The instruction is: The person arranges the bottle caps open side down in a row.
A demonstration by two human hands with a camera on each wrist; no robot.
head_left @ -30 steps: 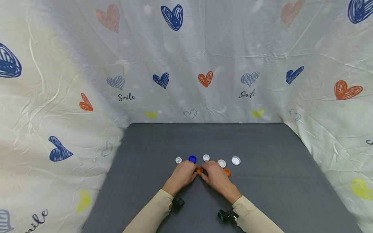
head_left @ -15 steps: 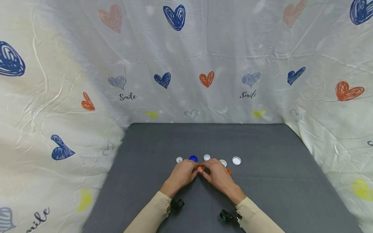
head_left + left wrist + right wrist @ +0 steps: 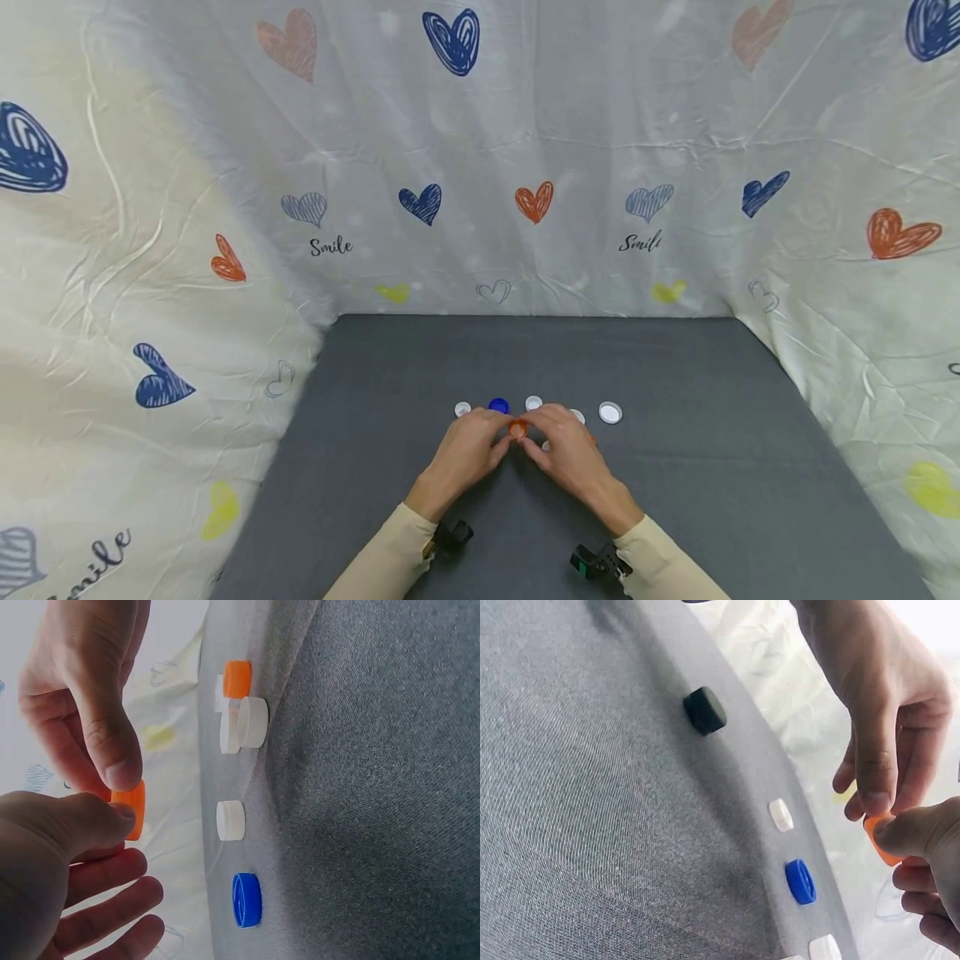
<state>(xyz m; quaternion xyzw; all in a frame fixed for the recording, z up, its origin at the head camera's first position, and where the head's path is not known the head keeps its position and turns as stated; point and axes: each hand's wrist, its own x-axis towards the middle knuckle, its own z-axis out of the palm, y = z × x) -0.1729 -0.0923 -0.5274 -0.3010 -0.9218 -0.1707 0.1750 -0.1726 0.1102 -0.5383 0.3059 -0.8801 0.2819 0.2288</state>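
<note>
An orange bottle cap (image 3: 517,428) is held up off the table between both hands. My left hand (image 3: 467,452) pinches it between thumb and fingers from one side. From the other side my right hand (image 3: 567,452) pinches its edge. In the left wrist view the orange cap (image 3: 133,811) is clear of the cloth, with the left thumb over one end and the right thumb at the other. The right wrist view shows the same orange cap (image 3: 883,840), partly covered by the right thumb.
Beyond the hands lie a blue cap (image 3: 498,405) and white caps, including one at the right (image 3: 611,412). A second orange cap (image 3: 238,679) sits near paired white caps (image 3: 253,722). A black cap (image 3: 705,711) stands on the grey cloth. A heart-printed curtain (image 3: 480,167) surrounds the table.
Both hands have risen slightly with the orange cap between them, and the cap has tilted. The right hand now covers more of a white cap and the second orange cap.
</note>
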